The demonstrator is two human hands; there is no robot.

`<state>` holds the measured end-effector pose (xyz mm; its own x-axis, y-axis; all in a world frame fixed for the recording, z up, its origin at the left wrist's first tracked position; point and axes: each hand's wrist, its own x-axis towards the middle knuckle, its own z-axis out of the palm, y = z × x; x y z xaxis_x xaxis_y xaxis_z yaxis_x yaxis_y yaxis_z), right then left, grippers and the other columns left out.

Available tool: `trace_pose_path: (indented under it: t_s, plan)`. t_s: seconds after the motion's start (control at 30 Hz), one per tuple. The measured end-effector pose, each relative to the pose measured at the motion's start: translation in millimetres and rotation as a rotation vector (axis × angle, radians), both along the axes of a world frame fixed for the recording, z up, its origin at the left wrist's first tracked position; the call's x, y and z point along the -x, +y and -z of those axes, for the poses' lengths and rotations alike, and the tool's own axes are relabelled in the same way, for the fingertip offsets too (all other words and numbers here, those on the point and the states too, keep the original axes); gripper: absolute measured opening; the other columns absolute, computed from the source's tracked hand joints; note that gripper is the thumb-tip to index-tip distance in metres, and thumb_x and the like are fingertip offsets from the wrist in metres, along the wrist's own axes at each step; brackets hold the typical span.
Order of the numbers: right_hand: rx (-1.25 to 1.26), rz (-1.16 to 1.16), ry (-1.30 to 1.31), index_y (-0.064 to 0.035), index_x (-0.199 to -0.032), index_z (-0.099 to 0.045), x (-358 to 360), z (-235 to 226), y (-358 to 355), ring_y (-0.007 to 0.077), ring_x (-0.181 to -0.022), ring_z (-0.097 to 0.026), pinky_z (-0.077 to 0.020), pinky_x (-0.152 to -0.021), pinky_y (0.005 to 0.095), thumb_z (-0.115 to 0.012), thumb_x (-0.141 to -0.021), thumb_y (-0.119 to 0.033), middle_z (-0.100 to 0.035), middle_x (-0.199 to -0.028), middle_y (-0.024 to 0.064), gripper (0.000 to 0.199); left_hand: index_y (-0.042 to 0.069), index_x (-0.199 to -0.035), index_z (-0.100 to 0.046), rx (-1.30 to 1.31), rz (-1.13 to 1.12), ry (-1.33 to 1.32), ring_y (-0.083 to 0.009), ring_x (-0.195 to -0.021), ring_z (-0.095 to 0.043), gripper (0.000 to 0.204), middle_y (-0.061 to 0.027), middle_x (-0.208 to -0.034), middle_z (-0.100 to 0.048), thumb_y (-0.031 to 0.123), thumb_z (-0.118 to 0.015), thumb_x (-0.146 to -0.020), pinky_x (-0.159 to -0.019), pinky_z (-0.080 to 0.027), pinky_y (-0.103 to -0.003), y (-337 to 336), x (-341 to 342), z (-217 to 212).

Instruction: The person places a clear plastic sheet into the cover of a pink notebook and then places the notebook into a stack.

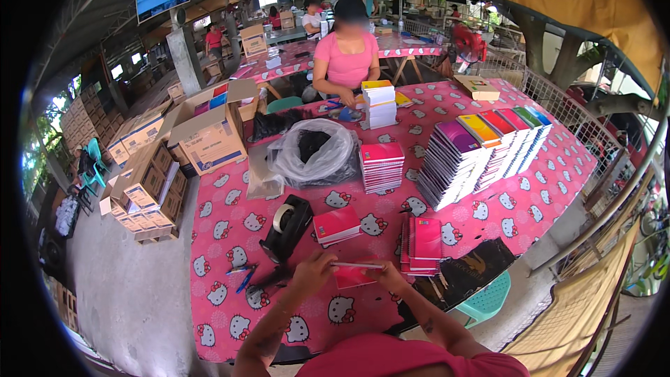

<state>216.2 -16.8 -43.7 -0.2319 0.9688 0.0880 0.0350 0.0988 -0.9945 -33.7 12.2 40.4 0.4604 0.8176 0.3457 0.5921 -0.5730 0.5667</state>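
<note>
Gripping a thin notebook [357,264] edge-on between left hand [314,272] and right hand [389,278], both pinched narrow, above the near part of the pink cat-patterned tabletop [317,304]. Marked with dark print on the cardboard box [209,143], too small to read. Flanked by a black tape dispenser [296,223] and stacked red notebooks [423,244]. Past the left edge, down to grey floor [125,265].

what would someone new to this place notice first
Probably the bright pink cat-face tablecloth spread under nearly everything, and the row of tall, many-coloured notebook stacks toward its right side. Left of centre, a crumpled clear plastic bag stands out beside an open cardboard box. At the near edge, the left hand and right hand hold a thin item edge-on.
</note>
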Motion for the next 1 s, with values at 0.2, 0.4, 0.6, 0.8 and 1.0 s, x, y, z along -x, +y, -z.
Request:
trace_pose_path:
  t_s: [0.2, 0.4, 0.6, 0.8, 1.0]
  plan:
    - [0.004, -0.018, -0.024, -0.004, -0.121, -0.068, 2.5, -3.8, 2.2, 0.007, -0.096, -0.059, -0.0477, -0.087, 0.0253, -0.068, -0.092, -0.011, -0.071, -0.107, 0.002, 0.03, 0.014, -0.108, -0.065, -0.068, 0.028, 0.054, -0.0327, -0.077, -0.066, 0.021, -0.0086, -0.091, -0.061, 0.024, -0.068, -0.09, -0.064, -0.053, -0.042, 6.9, 9.7, 17.0]
    - [-0.036, 0.004, -0.015, -0.0033, -0.12, -0.068, 3.7, 1.9, 3.7, 0.0068, -0.094, -0.058, -0.0479, -0.085, 0.0255, -0.069, -0.091, -0.011, -0.071, -0.103, 0.0007, 0.03, 0.013, -0.107, -0.063, -0.057, 0.046, 0.067, -0.033, -0.082, -0.065, 0.025, -0.0091, -0.097, -0.06, 0.028, -0.07, -0.088, -0.065, -0.053, -0.043, 7.5, 4.7, 10.1]
    - [0.034, 0.109, 0.05, -0.0032, -0.116, -0.07, 13.4, -20.7, 0.7, 0.0049, -0.084, -0.057, -0.0491, -0.076, 0.0252, -0.069, -0.091, -0.011, -0.067, -0.091, -0.0042, 0.026, 0.004, -0.133, -0.048, -0.333, -0.162, 0.383, -0.0384, -0.128, -0.045, 0.061, -0.0184, -0.139, -0.045, 0.045, -0.059, -0.09, -0.1, -0.036, -0.06, -7.2, -18.6, 5.9]
    - [-0.025, 0.151, 0.088, -0.0031, -0.111, -0.071, 15.0, -25.4, 6.5, 0.0042, -0.075, -0.054, -0.0466, -0.065, 0.0251, -0.068, -0.091, -0.01, -0.063, -0.083, -0.0058, 0.021, -0.009, -0.145, -0.034, -0.386, -0.243, 0.456, -0.0402, -0.145, -0.024, 0.082, -0.0268, -0.154, -0.028, 0.05, -0.055, -0.091, -0.113, -0.014, -0.067, -20.3, -36.1, -13.3]
    - [-0.05, 0.145, 0.136, -0.0023, -0.112, -0.07, 26.9, -62.6, 1.4, 0.0039, -0.075, -0.054, -0.0463, -0.067, 0.0254, -0.069, -0.091, -0.01, -0.064, -0.083, -0.0053, 0.022, -0.008, -0.146, -0.032, -0.285, -0.115, 0.467, -0.0408, -0.147, -0.021, 0.078, -0.0281, -0.154, -0.027, 0.046, -0.053, -0.093, -0.114, -0.01, -0.067, -45.7, -28.4, 13.4]
